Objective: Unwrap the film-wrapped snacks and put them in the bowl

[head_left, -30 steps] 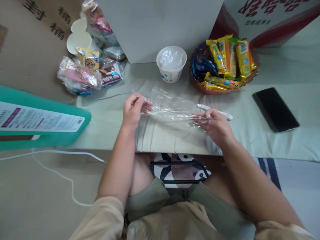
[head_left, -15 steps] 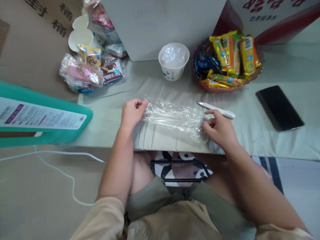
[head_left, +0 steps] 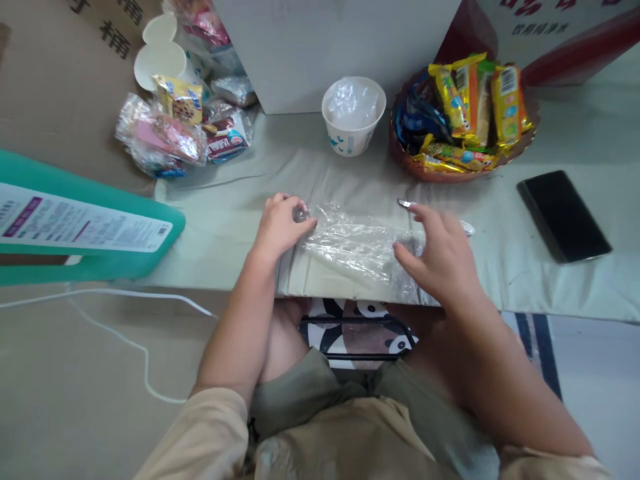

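A crinkled clear plastic bag [head_left: 350, 243] lies flat on the cloth-covered table in front of me. At its left end, my left hand [head_left: 283, 227] is closed, with some of the film between thumb and fingers. Over the bag's right end is my right hand [head_left: 443, 250], its thumb and fingers spread apart and nothing visible between them. A white utility knife [head_left: 468, 228] rests on the cloth beneath the right hand, which covers its middle; the metal tip shows beyond the fingers.
A paper cup [head_left: 353, 140] with clear plastic inside stands behind the bag, beside a bowl [head_left: 430, 170] of wrapped snacks. A black phone [head_left: 565, 215] lies at the right. Snack packets [head_left: 173, 137] and a green container [head_left: 150, 250] are at the left. A white box [head_left: 340, 47] stands behind.
My left hand has shifted slightly right along with the bag's left end. The right hand has opened wider and now covers the middle of the utility knife.
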`<act>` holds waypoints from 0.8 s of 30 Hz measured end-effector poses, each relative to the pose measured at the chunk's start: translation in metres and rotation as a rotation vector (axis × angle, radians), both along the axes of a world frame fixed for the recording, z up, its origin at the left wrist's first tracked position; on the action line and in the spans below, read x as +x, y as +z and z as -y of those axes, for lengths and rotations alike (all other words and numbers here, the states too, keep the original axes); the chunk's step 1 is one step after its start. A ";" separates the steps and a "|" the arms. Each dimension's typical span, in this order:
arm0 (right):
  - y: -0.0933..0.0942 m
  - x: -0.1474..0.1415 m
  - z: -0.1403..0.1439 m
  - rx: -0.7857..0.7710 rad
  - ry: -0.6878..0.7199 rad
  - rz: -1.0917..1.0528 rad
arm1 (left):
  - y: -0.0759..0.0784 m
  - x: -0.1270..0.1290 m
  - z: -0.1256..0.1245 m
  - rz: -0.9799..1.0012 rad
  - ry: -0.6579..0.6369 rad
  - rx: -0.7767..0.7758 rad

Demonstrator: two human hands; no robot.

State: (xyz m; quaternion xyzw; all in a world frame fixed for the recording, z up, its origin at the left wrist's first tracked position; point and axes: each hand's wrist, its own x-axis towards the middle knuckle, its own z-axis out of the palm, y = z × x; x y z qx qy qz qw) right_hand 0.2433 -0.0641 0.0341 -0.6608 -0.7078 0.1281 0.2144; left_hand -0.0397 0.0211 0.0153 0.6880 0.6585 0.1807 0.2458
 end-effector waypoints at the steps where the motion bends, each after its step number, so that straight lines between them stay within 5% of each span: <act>1: -0.002 -0.003 -0.008 -0.029 0.059 -0.034 | 0.000 0.002 -0.001 0.060 -0.032 -0.001; 6: -0.001 -0.020 -0.044 -0.231 0.295 -0.168 | 0.010 0.010 0.003 0.614 -0.227 -0.189; 9: 0.009 -0.028 -0.051 -0.356 0.385 -0.219 | 0.018 0.011 0.008 0.800 -0.206 -0.285; 16: 0.009 -0.036 -0.050 -0.450 0.198 -0.752 | 0.015 0.006 -0.006 1.304 0.347 0.087; 18: 0.002 -0.039 -0.050 -0.432 0.084 -0.920 | 0.013 0.014 -0.003 1.399 0.323 -0.092; 21: -0.008 -0.044 -0.049 -0.423 -0.059 -1.013 | 0.011 0.032 0.006 1.301 0.062 -0.552; 24: -0.014 -0.044 -0.048 -0.422 -0.095 -0.958 | 0.006 0.044 0.011 1.060 -0.005 -0.645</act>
